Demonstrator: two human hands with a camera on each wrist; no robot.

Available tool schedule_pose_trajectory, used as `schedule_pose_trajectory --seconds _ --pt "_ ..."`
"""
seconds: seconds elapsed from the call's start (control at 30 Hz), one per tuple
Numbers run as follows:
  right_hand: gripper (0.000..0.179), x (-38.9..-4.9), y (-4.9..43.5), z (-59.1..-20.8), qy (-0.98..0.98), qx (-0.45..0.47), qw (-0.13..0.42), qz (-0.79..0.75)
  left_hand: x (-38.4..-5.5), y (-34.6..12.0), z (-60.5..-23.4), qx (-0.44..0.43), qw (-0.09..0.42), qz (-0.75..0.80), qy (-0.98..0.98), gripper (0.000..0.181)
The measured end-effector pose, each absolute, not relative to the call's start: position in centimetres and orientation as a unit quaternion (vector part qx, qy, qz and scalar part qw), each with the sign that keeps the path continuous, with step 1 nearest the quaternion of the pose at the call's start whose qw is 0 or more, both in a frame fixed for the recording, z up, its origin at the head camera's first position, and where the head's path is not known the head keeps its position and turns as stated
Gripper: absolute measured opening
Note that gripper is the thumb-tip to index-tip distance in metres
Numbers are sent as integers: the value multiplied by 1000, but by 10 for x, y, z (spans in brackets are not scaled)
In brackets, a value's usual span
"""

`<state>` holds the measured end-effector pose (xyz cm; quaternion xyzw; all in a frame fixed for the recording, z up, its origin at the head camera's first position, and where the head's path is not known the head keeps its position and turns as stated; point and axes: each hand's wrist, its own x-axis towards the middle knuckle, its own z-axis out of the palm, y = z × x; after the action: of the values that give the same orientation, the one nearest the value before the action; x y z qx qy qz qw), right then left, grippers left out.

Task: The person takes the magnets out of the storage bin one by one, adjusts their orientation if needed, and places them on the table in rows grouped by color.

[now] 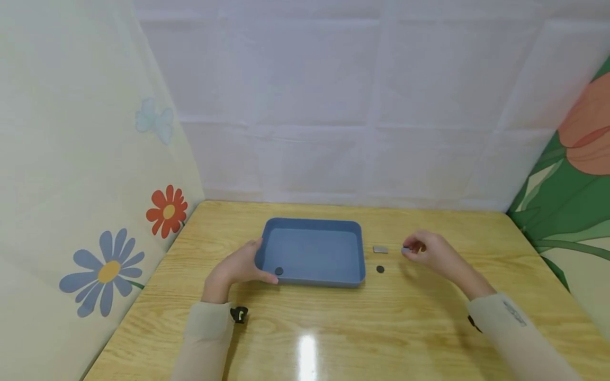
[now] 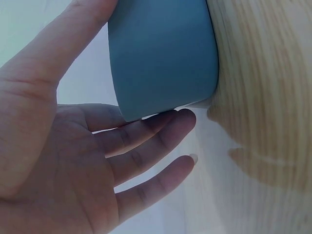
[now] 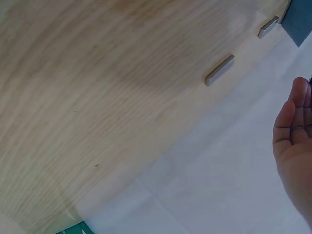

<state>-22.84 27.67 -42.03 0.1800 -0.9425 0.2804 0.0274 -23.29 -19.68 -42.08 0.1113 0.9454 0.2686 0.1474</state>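
Note:
My left hand (image 1: 238, 264) grips the near-left corner of a shallow blue tray (image 1: 314, 282). Its thumb lies along the front rim and the fingers touch the outer side, as the left wrist view shows too. A small black disc (image 1: 279, 271) lies inside, near that corner. To the right, my right hand (image 1: 431, 251) has its thumb and index finger pinched at a small grey bar (image 1: 405, 250). Another grey bar (image 1: 380, 249) and a black disc (image 1: 380, 269) lie between this hand and the tray. In the right wrist view the fingertips run off the right edge.
Everything rests on a wood-grain table (image 1: 381, 328). A white sheet (image 1: 305, 106) hangs behind its far edge, with flower-printed panels on both sides. Two bars, including a nearer one (image 3: 220, 70), lie on the table in the right wrist view.

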Motion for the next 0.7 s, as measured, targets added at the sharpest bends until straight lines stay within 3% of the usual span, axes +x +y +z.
schedule_pose_trajectory --seconds 0.7 --pt "4 -224 282 -449 -939 167 -43 296 -231 -197 -419 113 148 274 944 137"
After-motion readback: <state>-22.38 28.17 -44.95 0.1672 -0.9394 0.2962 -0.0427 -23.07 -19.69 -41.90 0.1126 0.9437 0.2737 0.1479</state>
